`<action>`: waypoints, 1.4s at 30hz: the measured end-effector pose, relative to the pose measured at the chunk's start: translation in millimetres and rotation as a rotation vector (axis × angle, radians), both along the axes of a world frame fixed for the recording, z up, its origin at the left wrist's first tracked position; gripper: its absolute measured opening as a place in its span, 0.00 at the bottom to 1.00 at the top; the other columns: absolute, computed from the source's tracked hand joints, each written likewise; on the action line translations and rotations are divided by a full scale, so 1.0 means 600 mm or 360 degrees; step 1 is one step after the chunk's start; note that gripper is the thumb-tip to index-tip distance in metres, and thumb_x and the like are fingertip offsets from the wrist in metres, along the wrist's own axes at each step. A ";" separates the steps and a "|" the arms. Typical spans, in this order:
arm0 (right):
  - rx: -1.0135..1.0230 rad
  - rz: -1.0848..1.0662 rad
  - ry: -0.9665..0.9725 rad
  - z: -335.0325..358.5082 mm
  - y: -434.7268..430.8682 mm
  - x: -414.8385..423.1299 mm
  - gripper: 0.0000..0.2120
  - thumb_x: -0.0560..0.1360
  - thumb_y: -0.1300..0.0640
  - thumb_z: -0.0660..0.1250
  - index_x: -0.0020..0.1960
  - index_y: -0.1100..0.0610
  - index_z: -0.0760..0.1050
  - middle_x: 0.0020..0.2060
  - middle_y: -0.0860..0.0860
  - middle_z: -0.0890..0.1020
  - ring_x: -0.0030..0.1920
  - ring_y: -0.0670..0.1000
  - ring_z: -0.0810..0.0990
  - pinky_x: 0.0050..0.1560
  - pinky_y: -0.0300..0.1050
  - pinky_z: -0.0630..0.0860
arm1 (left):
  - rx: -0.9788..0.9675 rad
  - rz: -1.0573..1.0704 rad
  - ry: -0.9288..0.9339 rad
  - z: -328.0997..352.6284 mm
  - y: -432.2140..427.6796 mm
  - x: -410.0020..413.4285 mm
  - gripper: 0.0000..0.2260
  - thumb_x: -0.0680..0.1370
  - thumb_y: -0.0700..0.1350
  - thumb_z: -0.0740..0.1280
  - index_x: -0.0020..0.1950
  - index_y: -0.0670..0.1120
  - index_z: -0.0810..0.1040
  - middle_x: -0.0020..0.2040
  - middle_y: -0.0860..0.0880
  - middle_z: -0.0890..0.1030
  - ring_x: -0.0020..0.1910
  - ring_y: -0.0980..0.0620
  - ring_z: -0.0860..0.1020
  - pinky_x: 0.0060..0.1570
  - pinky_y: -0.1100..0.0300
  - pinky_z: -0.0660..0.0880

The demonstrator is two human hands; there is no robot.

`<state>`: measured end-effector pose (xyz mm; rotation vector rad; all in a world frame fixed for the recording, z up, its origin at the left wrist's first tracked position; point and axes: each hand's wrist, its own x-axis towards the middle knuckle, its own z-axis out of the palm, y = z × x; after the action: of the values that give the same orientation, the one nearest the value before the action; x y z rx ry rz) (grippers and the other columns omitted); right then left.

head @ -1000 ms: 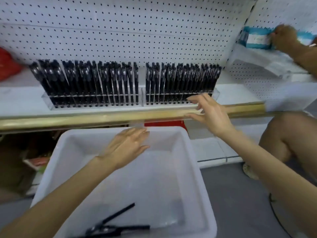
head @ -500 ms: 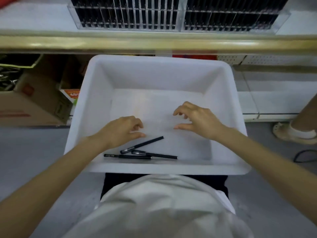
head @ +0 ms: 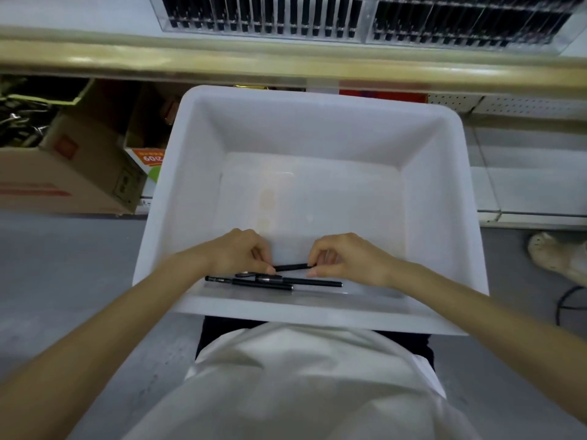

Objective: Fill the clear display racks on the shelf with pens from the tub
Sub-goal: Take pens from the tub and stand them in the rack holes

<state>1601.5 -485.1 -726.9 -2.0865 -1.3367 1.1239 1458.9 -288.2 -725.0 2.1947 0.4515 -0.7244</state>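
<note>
A white tub [head: 317, 119] sits on my lap below the shelf edge. Near its front wall my left hand [head: 236, 252] and my right hand [head: 347, 258] pinch the two ends of one black pen [head: 292, 267], held level just above the tub floor. Two more black pens [head: 270, 282] lie side by side on the floor under it. At the top of the view, two clear display racks [head: 365, 33] stand on the shelf, packed with several black pens.
A gold shelf edge [head: 286, 66] runs across above the tub. Cardboard boxes [head: 73, 166] stand under the shelf at the left. Another person's shoe [head: 559, 255] rests on the grey floor at the right, beside a black cable.
My view has dropped from the racks to the tub. Both hands came down from the shelf into the tub, closed in, and took hold of one pen by its ends.
</note>
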 end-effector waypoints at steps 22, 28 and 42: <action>-0.0238 0.0071 0.0222 -0.014 -0.004 -0.014 0.17 0.77 0.45 0.65 0.49 0.59 0.80 0.45 0.57 0.81 0.45 0.53 0.78 0.48 0.44 0.73 | -0.0101 -0.0069 0.0184 -0.003 0.004 -0.001 0.11 0.74 0.52 0.72 0.47 0.45 0.84 0.44 0.47 0.84 0.36 0.58 0.76 0.40 0.67 0.71; -0.0266 0.0079 0.0310 -0.016 -0.001 -0.014 0.08 0.76 0.53 0.68 0.50 0.58 0.81 0.41 0.46 0.81 0.36 0.36 0.75 0.41 0.26 0.69 | -0.0240 -0.0047 0.0219 0.000 -0.002 -0.002 0.10 0.75 0.50 0.71 0.48 0.44 0.83 0.39 0.52 0.82 0.34 0.63 0.74 0.35 0.73 0.69; -0.0251 -0.0062 0.0587 -0.029 -0.003 -0.010 0.03 0.74 0.58 0.71 0.42 0.54 0.78 0.36 0.46 0.80 0.35 0.38 0.75 0.41 0.32 0.71 | -0.0501 0.0025 0.0433 0.003 -0.006 0.002 0.08 0.74 0.46 0.72 0.45 0.42 0.80 0.39 0.48 0.79 0.37 0.57 0.74 0.38 0.68 0.71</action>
<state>1595.4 -486.7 -744.5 -1.8769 -1.0566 1.5494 1460.2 -291.8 -723.0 1.8054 0.4552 -1.0186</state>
